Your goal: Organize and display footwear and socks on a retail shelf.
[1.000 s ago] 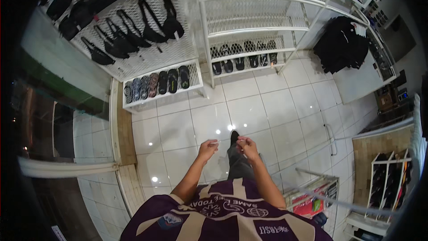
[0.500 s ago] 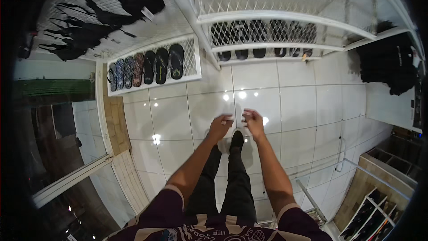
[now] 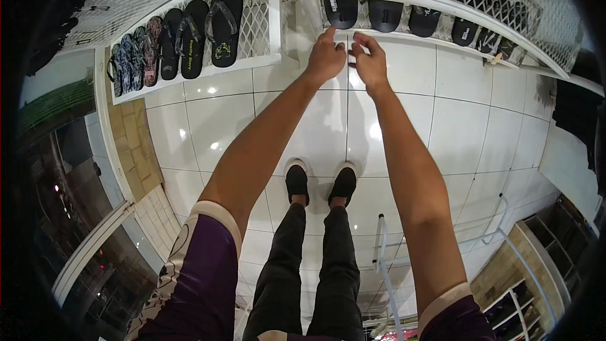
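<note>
Left hand (image 3: 325, 58) and right hand (image 3: 369, 62) stretched out side by side, nearly touching, fingers loosely open and grasping nothing, forefingers raised toward the lower rail of the white mesh rack (image 3: 442, 9) just beyond them. Largest below: white tiled floor (image 3: 454, 132), then that rack with its row of dark flip-flops (image 3: 385, 14) hung toes-down, nearest the hands and apart from them; then a smaller white mesh panel (image 3: 252, 25) to the left holding more flip-flops (image 3: 224, 22), black and coloured. Smallest: black shoes (image 3: 319, 183) planted together on the tiles under the arms.
</note>
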Demonstrator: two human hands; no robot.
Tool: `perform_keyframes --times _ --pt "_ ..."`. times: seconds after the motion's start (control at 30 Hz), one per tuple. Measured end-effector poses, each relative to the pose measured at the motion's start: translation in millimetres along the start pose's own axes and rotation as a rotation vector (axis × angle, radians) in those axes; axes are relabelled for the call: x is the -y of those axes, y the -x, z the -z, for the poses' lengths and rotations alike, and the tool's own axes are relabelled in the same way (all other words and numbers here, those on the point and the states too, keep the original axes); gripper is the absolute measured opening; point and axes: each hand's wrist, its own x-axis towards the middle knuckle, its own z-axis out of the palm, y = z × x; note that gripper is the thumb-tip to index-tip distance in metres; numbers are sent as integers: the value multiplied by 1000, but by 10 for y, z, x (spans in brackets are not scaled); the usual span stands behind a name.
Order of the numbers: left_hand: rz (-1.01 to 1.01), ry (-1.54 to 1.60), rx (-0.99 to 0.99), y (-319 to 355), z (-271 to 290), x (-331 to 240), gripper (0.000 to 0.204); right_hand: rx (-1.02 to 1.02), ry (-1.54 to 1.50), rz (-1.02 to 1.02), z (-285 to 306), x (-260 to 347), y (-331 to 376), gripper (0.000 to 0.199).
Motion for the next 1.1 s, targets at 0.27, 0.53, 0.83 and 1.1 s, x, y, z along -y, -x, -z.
perform_keyframes --times 0.27,0.53,0.83,1.1 --pt "139 268 19 -558 10 220 57 3 58 91 -273 -28 -559 57" --pt "158 510 3 -214 -243 -73 47 -109 371 229 142 -148 -882 55" --pt "156 678 -17 443 -143 -182 45 -76 12 196 177 -42 -105 33" --pt "454 601 83 1752 172 -359 43 -37 -104 -54 458 -266 1408 30"
